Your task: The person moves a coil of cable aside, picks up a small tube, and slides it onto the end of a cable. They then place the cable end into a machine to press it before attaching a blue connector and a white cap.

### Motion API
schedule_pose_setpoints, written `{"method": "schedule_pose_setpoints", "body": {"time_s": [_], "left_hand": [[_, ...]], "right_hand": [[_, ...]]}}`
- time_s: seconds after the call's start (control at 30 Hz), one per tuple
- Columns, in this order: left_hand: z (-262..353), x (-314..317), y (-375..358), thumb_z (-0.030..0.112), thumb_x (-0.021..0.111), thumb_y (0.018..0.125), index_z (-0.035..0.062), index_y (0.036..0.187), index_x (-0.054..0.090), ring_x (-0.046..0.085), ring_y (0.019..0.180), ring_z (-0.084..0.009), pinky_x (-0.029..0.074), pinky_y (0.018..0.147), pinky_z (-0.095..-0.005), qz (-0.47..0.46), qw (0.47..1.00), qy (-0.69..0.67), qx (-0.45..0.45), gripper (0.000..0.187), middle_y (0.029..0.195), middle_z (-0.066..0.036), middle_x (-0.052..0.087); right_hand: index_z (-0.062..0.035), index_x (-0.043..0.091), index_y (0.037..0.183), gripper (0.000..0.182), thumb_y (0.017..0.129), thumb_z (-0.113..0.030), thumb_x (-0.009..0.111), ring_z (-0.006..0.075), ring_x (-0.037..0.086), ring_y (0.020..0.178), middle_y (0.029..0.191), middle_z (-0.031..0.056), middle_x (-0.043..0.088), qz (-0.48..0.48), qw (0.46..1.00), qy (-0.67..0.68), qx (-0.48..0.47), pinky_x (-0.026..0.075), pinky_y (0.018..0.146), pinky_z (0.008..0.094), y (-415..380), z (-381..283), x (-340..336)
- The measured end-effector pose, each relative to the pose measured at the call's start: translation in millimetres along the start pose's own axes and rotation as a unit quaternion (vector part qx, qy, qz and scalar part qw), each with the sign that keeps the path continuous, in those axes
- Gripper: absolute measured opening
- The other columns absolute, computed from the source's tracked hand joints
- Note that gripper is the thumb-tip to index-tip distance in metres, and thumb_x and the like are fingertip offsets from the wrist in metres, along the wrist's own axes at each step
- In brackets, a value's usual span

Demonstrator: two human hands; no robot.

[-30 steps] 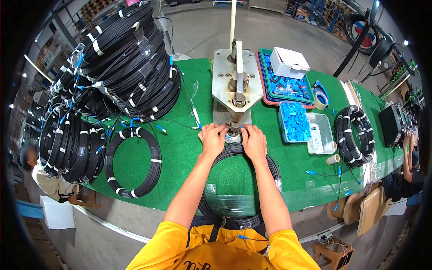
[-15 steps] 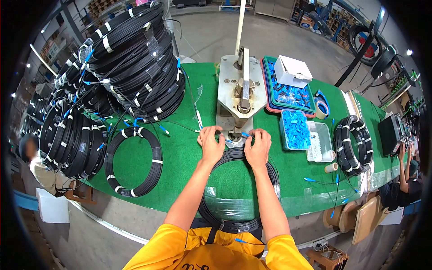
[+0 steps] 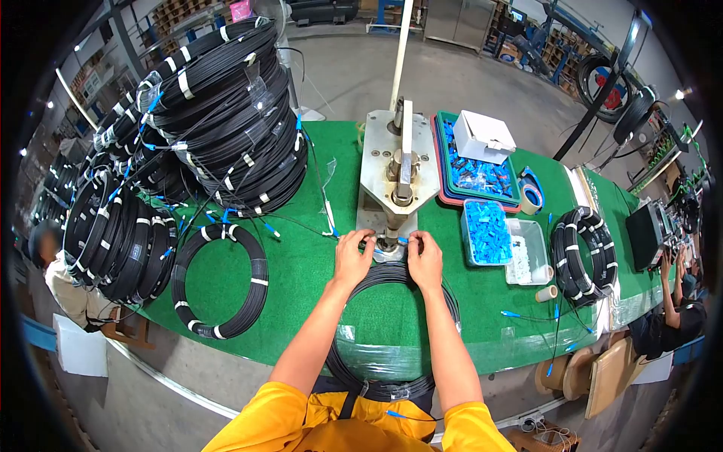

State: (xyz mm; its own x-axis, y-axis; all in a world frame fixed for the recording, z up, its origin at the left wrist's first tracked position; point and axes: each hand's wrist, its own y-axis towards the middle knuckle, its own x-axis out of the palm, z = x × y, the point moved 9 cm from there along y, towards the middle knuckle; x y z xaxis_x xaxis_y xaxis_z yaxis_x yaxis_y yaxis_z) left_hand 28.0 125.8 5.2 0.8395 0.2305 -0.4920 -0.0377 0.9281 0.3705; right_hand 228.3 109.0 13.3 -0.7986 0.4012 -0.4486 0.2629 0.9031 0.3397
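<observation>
A metal hand press stands on the green work surface, its ram low over a small base plate. My left hand is at the left of the press foot, its fingers pinched together near a thin black cable. On the other side of the foot, my right hand has its fingers closed by a small blue connector. What exactly the left fingertips hold is too small to tell. A coil of black cable lies below both hands, between my forearms, and hangs over the near table edge.
Tall stacks of black cable coils and a single coil are at the left. Right of the press are a green tray, a tub of blue parts, a clear tub and another coil. People sit at both far sides.
The head view has shifted slightly, so the table appears lower. Both hands remain at the press foot with nearly the same finger pose.
</observation>
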Motion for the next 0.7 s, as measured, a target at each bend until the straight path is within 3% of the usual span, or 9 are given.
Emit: {"method": "schedule_pose_setpoints", "body": {"time_s": [0.07,0.13,0.23,0.3,0.43,0.53,0.63,0.7], "left_hand": [[3.5,2.5,3.7,0.018,0.059,0.093,0.0053,0.097,0.069,0.063,0.085,-0.0363,0.048,0.075,-0.0446,-0.011,1.0,-0.011,-0.013,0.017,0.089,-0.016,0.067],[-8.5,12.5,3.8,0.025,0.054,0.098,0.0006,0.094,0.065,0.062,0.075,-0.0408,0.047,0.068,-0.0477,-0.06,0.992,-0.038,-0.107,0.027,0.078,-0.021,0.064],[-18.0,19.8,10.0,0.03,0.051,0.1,-0.002,0.086,0.064,0.063,0.064,-0.0356,0.047,0.063,-0.0442,-0.066,0.992,-0.011,-0.11,0.038,0.066,-0.019,0.061],[-19.4,24.5,13.6,0.033,0.051,0.099,-0.0023,0.082,0.062,0.064,0.067,-0.0363,0.047,0.063,-0.0443,-0.063,0.991,-0.02,-0.115,0.041,0.068,-0.02,0.062],[-20.2,24.6,8.7,0.032,0.055,0.098,-0.0028,0.081,0.062,0.062,0.063,-0.0319,0.046,0.061,-0.0423,-0.071,0.987,-0.049,-0.136,0.039,0.067,-0.02,0.062],[-15.0,19.1,4.6,0.03,0.058,0.097,-0.0029,0.083,0.063,0.06,0.061,-0.0288,0.046,0.06,-0.0403,-0.085,0.985,-0.049,-0.142,0.036,0.067,-0.019,0.062],[-16.0,25.8,5.8,0.025,0.059,0.096,-0.0027,0.09,0.065,0.061,0.061,-0.0274,0.047,0.062,-0.0385,-0.097,0.986,-0.025,-0.135,0.03,0.07,-0.019,0.064],[-11.2,21.9,7.3,0.024,0.058,0.097,-0.0027,0.094,0.065,0.063,0.064,-0.0277,0.048,0.063,-0.0394,-0.048,0.99,-0.086,-0.096,0.028,0.074,-0.02,0.065]], "right_hand": [[-0.0041,0.066,0.1,0.022,0.095,-0.024,0.057,0.038,0.066,0.081,0.086,0.017,0.069,-0.038,0.997,-0.012,0.064,0.051,0.074,0.0455,3.4,11.4,8.1],[-0.0047,0.067,0.098,0.025,0.096,-0.027,0.056,0.0381,0.066,0.081,0.085,0.0166,0.069,-0.056,0.995,-0.034,0.081,0.051,0.074,0.0456,5.0,11.1,8.0],[-0.0054,0.07,0.094,0.03,0.095,-0.033,0.057,0.0368,0.066,0.082,0.087,0.016,0.069,-0.089,0.988,-0.06,0.115,0.051,0.074,0.045,3.5,15.3,12.3],[-0.0008,0.071,0.095,0.031,0.094,-0.03,0.06,0.0319,0.066,0.074,0.081,0.0186,0.068,-0.08,0.992,-0.067,0.065,0.05,0.072,0.0414,5.9,12.9,13.7],[-0.0007,0.071,0.094,0.027,0.093,-0.026,0.062,0.0303,0.064,0.074,0.082,0.0164,0.066,-0.083,0.994,-0.053,0.052,0.05,0.072,0.0401,5.3,10.7,13.7],[-0.0076,0.071,0.097,0.026,0.094,-0.031,0.06,0.0353,0.065,0.083,0.091,0.0152,0.066,-0.103,0.99,-0.075,0.058,0.051,0.075,0.0454,4.6,13.3,17.5],[-0.008,0.07,0.097,0.024,0.094,-0.03,0.06,0.0358,0.064,0.085,0.091,0.0146,0.066,-0.091,0.99,-0.097,0.053,0.05,0.075,0.0463,2.5,8.3,14.9],[-0.0083,0.07,0.097,0.024,0.094,-0.03,0.059,0.0359,0.064,0.085,0.091,0.0142,0.066,-0.097,0.99,-0.091,0.054,0.05,0.076,0.0466,1.5,6.8,13.7]]}}
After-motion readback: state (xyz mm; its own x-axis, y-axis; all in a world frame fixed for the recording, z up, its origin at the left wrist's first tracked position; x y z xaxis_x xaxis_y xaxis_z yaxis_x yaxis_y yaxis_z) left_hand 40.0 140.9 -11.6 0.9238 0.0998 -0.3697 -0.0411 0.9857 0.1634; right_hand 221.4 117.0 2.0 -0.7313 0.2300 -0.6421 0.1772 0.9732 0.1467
